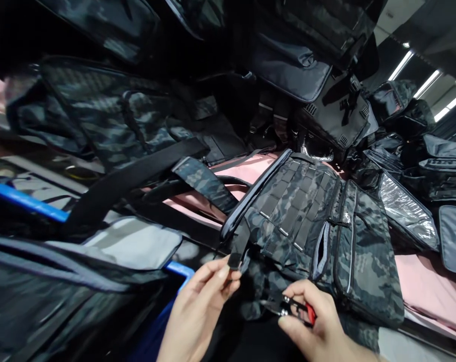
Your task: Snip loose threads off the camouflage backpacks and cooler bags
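A dark camouflage bag [288,211] with rows of webbing and a side pocket, its zip partly open, lies in front of me. My left hand [203,296] pinches the end of a dark webbing strap [242,241] at the bag's near left corner. In my right hand [318,322] is a pair of small thread snips [288,305] with a red part by the palm. The blades point left, toward the strap end but apart from it. Whether the blades are open I cannot tell.
The bag lies on a pink surface [427,289]. More dark camouflage bags [110,105] are piled at the back and left. A blue bar [27,201] and a light grey flap [133,244] are on the left. Silver-lined pieces [406,211] lie to the right.
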`<state>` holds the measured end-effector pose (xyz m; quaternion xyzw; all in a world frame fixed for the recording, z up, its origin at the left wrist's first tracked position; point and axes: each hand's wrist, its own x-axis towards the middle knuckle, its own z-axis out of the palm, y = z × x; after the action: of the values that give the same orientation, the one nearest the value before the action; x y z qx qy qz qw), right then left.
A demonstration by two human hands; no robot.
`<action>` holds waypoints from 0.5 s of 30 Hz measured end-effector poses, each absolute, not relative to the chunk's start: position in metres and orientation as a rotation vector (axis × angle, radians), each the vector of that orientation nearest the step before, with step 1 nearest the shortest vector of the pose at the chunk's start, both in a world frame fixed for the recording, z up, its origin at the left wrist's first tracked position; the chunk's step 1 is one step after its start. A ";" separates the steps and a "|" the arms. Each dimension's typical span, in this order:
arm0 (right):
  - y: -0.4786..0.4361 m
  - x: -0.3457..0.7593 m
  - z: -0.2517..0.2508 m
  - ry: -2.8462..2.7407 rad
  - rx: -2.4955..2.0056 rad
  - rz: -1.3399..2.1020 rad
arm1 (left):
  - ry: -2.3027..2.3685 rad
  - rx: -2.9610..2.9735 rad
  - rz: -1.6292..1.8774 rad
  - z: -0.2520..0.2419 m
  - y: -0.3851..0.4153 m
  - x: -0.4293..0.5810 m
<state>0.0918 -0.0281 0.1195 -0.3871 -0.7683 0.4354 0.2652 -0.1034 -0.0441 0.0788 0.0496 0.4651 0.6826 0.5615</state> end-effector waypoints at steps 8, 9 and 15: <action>-0.015 0.042 0.097 -2.105 -1.010 0.776 | 1.005 0.199 1.659 0.075 -0.051 -0.116; -0.014 0.039 0.096 -2.111 -1.004 0.751 | 1.013 0.212 1.664 0.074 -0.051 -0.118; -0.004 0.036 0.092 -2.159 -0.900 0.531 | 1.040 0.286 1.629 0.072 -0.051 -0.125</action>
<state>0.0364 -0.0045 0.0924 -0.3495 -0.8388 0.2062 0.3631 -0.1249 -0.0511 0.0715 0.1212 0.4412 0.6910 0.5597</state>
